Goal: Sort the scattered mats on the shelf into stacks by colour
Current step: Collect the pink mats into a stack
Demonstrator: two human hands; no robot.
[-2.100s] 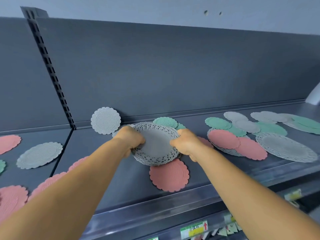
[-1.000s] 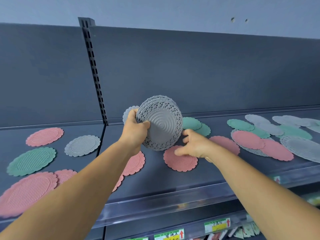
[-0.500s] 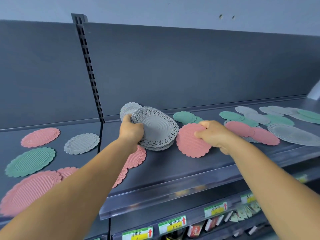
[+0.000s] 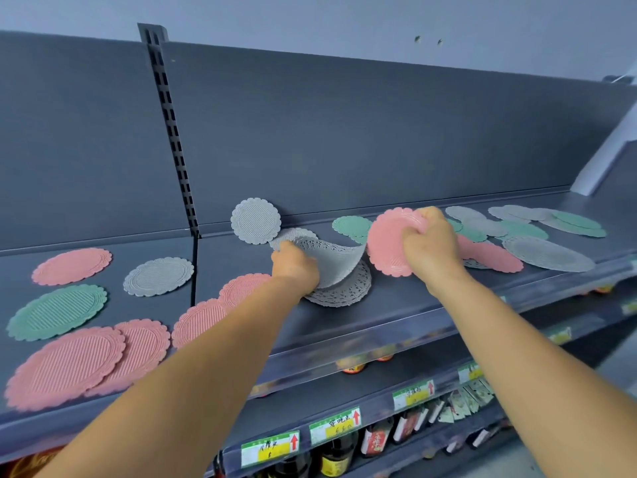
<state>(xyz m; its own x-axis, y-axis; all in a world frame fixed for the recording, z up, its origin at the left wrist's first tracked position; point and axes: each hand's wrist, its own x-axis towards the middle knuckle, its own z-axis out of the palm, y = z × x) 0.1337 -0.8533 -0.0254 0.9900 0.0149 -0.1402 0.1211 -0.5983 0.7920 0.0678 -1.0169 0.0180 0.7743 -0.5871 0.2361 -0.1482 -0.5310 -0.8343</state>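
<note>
Right hand (image 4: 429, 244) has lifted pink mat (image 4: 387, 241) off shelf (image 4: 396, 305), fingers pinching; left hand (image 4: 294, 269) grips grey stack (image 4: 339, 276). Pink sorting begins.

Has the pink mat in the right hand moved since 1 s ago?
Yes. The pink mat lay flat on the shelf near its front; the right hand has lifted it up and right, toward the back panel.

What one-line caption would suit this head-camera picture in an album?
Left hand grips the grey lace mats while right hand lifts a pink mat off the shelf.
</note>
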